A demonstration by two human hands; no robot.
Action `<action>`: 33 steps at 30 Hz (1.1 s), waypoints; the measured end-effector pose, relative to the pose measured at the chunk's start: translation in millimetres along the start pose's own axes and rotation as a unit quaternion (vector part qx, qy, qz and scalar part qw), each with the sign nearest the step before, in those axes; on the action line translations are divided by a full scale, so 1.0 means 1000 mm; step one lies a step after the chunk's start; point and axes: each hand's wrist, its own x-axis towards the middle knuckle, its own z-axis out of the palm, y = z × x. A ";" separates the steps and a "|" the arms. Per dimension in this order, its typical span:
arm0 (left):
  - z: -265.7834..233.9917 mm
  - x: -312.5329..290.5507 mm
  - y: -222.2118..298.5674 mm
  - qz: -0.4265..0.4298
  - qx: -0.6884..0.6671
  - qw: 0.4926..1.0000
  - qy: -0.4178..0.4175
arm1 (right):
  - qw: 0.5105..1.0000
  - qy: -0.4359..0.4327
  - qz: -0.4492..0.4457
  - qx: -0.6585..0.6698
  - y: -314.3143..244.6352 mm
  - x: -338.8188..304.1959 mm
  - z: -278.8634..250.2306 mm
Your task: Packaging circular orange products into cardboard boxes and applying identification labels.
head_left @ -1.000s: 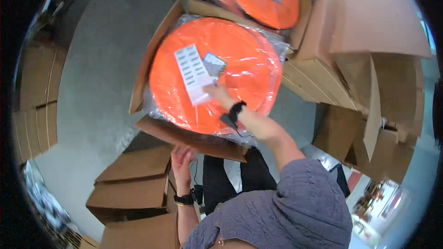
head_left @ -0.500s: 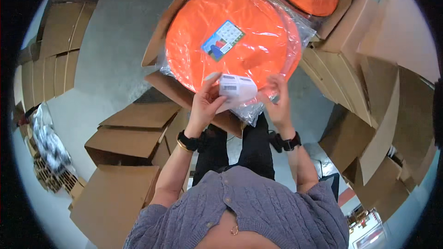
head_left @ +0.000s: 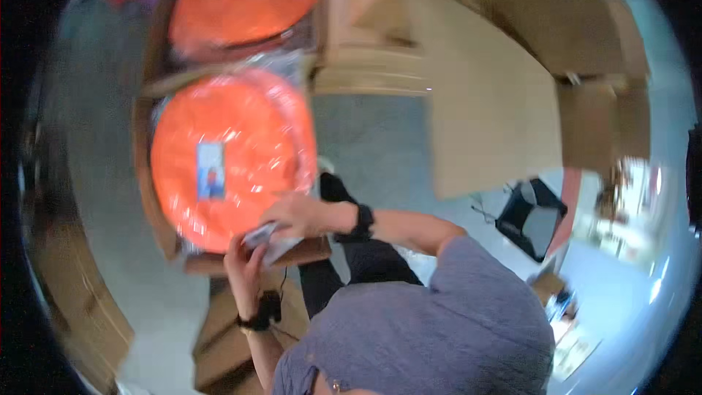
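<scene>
A white strip of printed labels (head_left: 261, 236) is in my left hand (head_left: 243, 267), with fingers and thumb closed on its left part. My right hand (head_left: 298, 215) reaches across from the right, its fingers bent over the strip's other side; motion blurs the fingertips. Both hands are at the near edge of a large, flat, round orange bundle (head_left: 241, 132) in clear plastic. That bundle lies in an open cardboard box (head_left: 146, 197). A small picture card (head_left: 211, 170) shows on top of it.
Behind stands another open box with a second orange round bundle (head_left: 219, 11). Large cardboard sheets and boxes (head_left: 490, 102) fill the right side. A black bin-like object (head_left: 531, 218) stands on the floor at right. Brown cardboard flaps (head_left: 227, 329) lie beneath my left arm.
My view has swung to the right, so the orange bundles now appear further left. My right hand has moved in from beside the label strip onto it.
</scene>
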 end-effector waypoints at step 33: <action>-0.061 -0.120 -0.105 -0.018 0.000 0.950 0.311 | 0.920 0.210 0.289 0.158 0.091 -0.036 -0.051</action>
